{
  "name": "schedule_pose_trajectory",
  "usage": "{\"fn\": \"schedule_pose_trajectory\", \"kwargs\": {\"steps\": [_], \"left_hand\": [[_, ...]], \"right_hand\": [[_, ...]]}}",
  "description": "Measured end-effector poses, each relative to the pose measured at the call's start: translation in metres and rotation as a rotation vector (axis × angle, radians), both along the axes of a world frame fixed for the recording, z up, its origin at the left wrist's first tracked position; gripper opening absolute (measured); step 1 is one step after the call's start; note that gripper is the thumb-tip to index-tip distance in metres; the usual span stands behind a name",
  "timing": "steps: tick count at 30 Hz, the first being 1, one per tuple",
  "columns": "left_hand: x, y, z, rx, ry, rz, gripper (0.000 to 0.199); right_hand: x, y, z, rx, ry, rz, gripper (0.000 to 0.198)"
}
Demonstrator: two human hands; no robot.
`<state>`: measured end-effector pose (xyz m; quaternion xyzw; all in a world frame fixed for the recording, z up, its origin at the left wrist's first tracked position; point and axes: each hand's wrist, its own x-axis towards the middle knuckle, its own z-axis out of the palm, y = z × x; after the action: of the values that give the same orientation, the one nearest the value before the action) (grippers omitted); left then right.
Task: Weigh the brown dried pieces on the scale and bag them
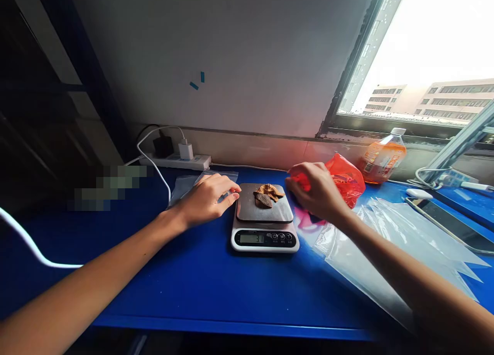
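Note:
On a kitchen scale (265,240) with a steel plate lie a few dried brown pieces (266,196), one of them dark and rough; the display seems to read 31. My left hand (210,198) is just left of the plate, fingers loosely bent and thumb apart, holding nothing. To the right of the plate, my right hand (316,188) hovers in front of a red plastic bag (345,180). Its fingers curve with a gap to the thumb, through which red shows. Slight blur hides whether it touches the bag.
Clear plastic bags (370,247) spread across the right of the blue table (185,293). Behind are a drink bottle (384,157) and a power strip (196,162) with a white charger (186,150). A phone (451,224) lies far right. White cable (34,249) runs at left.

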<state>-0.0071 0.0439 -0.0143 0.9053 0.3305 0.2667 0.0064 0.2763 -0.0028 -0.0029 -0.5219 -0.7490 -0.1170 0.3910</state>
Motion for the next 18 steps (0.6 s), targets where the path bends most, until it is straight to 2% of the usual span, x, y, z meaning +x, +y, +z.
{"fn": "schedule_pose_trajectory", "kwargs": {"steps": [2,4,6,7,9,11,14,18], "left_hand": [[0.0,0.0,0.001,0.012,0.001,0.002,0.027],[0.0,0.0,0.002,0.011,0.006,0.005,0.027],[0.001,0.0,0.001,0.004,0.013,0.007,0.028],[0.001,0.0,0.001,0.003,0.017,0.007,0.028],[0.002,0.0,0.001,0.008,0.022,0.004,0.028],[0.002,-0.001,0.001,0.016,0.027,-0.003,0.029],[0.001,-0.002,0.001,0.025,0.047,-0.016,0.029],[0.0,-0.001,0.002,0.028,0.071,-0.014,0.03]], "right_hand": [[0.023,-0.005,0.013,0.096,0.064,-0.084,0.018],[0.052,-0.001,0.015,0.133,0.117,-0.206,0.018],[0.081,0.01,0.006,0.082,0.137,-0.311,0.019],[0.094,0.017,-0.002,0.007,0.123,-0.337,0.021],[0.113,0.031,-0.019,-0.156,0.052,-0.307,0.025],[0.124,0.041,-0.033,-0.236,-0.019,-0.264,0.027],[0.132,0.047,-0.042,-0.253,-0.089,-0.249,0.029],[0.141,0.047,-0.043,-0.304,-0.21,-0.255,0.034]]}}
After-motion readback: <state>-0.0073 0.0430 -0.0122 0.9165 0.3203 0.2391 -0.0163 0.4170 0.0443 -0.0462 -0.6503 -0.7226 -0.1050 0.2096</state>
